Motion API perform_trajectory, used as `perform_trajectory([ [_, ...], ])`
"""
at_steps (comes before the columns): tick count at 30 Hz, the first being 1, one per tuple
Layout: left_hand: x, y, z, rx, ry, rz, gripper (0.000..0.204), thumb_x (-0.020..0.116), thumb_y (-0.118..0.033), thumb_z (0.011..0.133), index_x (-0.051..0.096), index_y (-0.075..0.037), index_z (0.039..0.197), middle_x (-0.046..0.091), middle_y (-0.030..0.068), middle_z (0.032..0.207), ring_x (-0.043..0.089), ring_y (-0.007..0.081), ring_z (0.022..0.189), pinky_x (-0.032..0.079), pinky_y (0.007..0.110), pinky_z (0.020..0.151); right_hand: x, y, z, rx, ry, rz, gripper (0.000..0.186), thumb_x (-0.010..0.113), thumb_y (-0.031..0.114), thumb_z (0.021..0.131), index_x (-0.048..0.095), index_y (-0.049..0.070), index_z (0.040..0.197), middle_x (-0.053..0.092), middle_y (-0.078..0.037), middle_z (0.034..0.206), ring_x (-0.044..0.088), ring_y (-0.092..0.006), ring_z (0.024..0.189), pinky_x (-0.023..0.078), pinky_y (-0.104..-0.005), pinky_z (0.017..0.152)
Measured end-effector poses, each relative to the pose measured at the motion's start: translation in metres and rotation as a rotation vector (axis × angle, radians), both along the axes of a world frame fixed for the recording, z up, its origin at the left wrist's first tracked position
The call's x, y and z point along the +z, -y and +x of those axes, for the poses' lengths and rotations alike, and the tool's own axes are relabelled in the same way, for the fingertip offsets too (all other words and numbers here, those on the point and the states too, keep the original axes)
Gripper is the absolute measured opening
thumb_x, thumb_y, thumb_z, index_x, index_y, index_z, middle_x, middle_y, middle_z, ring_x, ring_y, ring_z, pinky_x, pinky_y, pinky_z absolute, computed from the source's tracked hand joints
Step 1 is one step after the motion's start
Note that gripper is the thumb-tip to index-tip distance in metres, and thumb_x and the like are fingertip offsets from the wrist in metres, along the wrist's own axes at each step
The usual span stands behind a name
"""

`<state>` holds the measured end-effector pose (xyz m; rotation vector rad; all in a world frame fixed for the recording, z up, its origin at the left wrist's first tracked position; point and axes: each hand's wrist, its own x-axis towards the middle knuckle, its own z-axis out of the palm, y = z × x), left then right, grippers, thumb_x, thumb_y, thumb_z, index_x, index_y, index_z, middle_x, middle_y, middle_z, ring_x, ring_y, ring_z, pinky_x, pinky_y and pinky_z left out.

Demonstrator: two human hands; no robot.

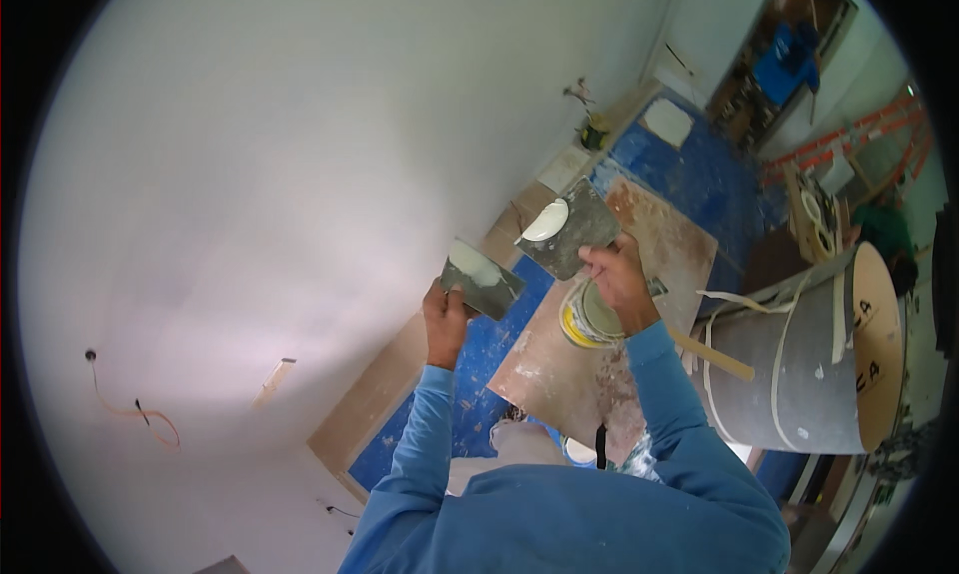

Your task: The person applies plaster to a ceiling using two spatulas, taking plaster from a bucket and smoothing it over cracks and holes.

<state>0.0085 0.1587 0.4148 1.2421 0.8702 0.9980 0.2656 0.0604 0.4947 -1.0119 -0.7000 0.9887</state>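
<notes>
Left hand (447, 324) pinches a dark-grey, white-smeared rectangular plate (496, 295) by its near edge; to its right, the right hand (616, 276) pinches a flat grey squarish plate (589, 224), glossy white paste (546, 220) beyond the grip; steadiness should prevent spills.

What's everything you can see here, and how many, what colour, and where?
The clearest things:
smaller flat plate: 1, grey, centre
larger flat plate: 1, grey, centre
paste: 2 patches, white, one on each plate
bucket: 1, white and yellow, on the board
board: 1, stained brown, on the floor
floor covering: count unclear, blue, around the board
big cylinder: 1, grey outside, tan inside, right
ladder: 1, orange-red, upper right
wall: 1 large, white, left
other people: 2, one in blue, upper right; one in green, far right
sleeves: 2, blue, bottom
left grip: 1, ungloved, holding the smaller plate
right grip: 1, ungloved, holding the larger plate
</notes>
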Motion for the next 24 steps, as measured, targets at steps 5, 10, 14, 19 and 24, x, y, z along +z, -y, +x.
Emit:
perform_trajectory([
  [5, -0.024, 0.001, -0.054, -0.107, 0.625, -0.536, 0.025, 0.050, -0.012, 0.095, 0.057, 0.005, 0.112, 0.068, 0.0171, 0.095, 0.071, 0.0250, 0.075, 0.059, 0.038, 0.055, 0.055, 0.004, -0.096, 0.085, 0.994, 0.119, 0.034, 0.059, -0.009, 0.078, 0.067, -0.002, 0.110, 0.066, -0.008, 0.100, 0.064, -0.0203, 0.082, 0.051, -0.0309, 0.077],
  [10, 0.032, 0.039, -0.107, -0.078, 0.814, -0.469, 0.033, 0.050, -0.013, 0.100, 0.051, 0.003, 0.129, 0.069, 0.0142, 0.098, 0.072, 0.0222, 0.077, 0.063, 0.035, 0.061, 0.077, 0.022, -0.165, 0.262, 1.447, 0.395, 0.064, 0.059, -0.015, 0.058, 0.064, -0.001, 0.120, 0.059, -0.014, 0.111, 0.060, -0.0326, 0.099, 0.051, -0.0373, 0.084],
  [14, 0.030, 0.052, -0.168, -0.108, 0.808, -0.383, 0.035, 0.051, -0.013, 0.101, 0.050, -0.002, 0.133, 0.070, 0.0097, 0.100, 0.071, 0.0171, 0.072, 0.062, 0.030, 0.057, 0.090, 0.032, -0.214, 0.361, 1.442, 0.417, 0.067, 0.059, -0.016, 0.058, 0.063, -0.001, 0.123, 0.057, -0.014, 0.115, 0.058, -0.0336, 0.102, 0.051, -0.0392, 0.086],
  [19, 0.040, 0.067, -0.231, -0.124, 0.854, -0.323, 0.033, 0.052, -0.013, 0.100, 0.052, -0.003, 0.132, 0.070, 0.0062, 0.100, 0.069, 0.0123, 0.068, 0.058, 0.026, 0.052, 0.084, 0.034, -0.275, 0.304, 1.507, 0.437, 0.072, 0.060, -0.016, 0.059, 0.057, 0.000, 0.129, 0.056, -0.016, 0.115, 0.057, -0.0363, 0.103, 0.051, -0.0413, 0.087],
  [24, 0.050, 0.082, -0.289, 0.012, 0.724, -0.269, 0.035, 0.054, -0.015, 0.100, 0.052, -0.003, 0.132, 0.069, 0.0051, 0.099, 0.068, 0.0110, 0.072, 0.057, 0.026, 0.053, 0.039, 0.013, -0.322, 0.335, 1.621, 0.361, 0.066, 0.062, -0.011, 0.065, 0.054, -0.003, 0.130, 0.056, -0.018, 0.118, 0.057, -0.0379, 0.104, 0.051, -0.0416, 0.084],
])
